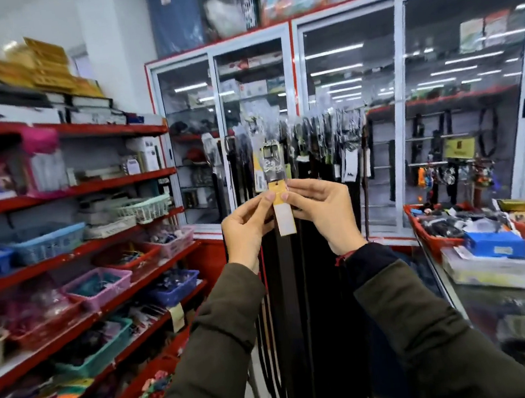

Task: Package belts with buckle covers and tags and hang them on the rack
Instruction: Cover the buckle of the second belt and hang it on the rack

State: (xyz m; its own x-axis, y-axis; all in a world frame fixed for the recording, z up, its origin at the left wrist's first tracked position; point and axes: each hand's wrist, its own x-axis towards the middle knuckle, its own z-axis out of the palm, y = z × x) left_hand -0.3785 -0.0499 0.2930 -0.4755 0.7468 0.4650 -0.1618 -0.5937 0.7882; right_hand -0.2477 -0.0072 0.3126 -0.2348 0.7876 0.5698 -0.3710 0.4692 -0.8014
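Observation:
A dark belt (292, 287) hangs straight down in front of me among several other black belts on the rack (327, 119). Its metal buckle (271, 160) sits inside a clear plastic cover. Just below the buckle is a yellow and white paper tag (282, 209). My left hand (247, 223) pinches the tag's left edge between thumb and fingers. My right hand (324, 211) pinches its right edge at the yellow top. Both arms wear dark olive sleeves.
Red shelves (67, 191) with coloured baskets of small goods run along the left. A glass-door cabinet (355, 106) stands behind the rack. At right, a glass counter (501, 296) carries a red tray and boxes of items.

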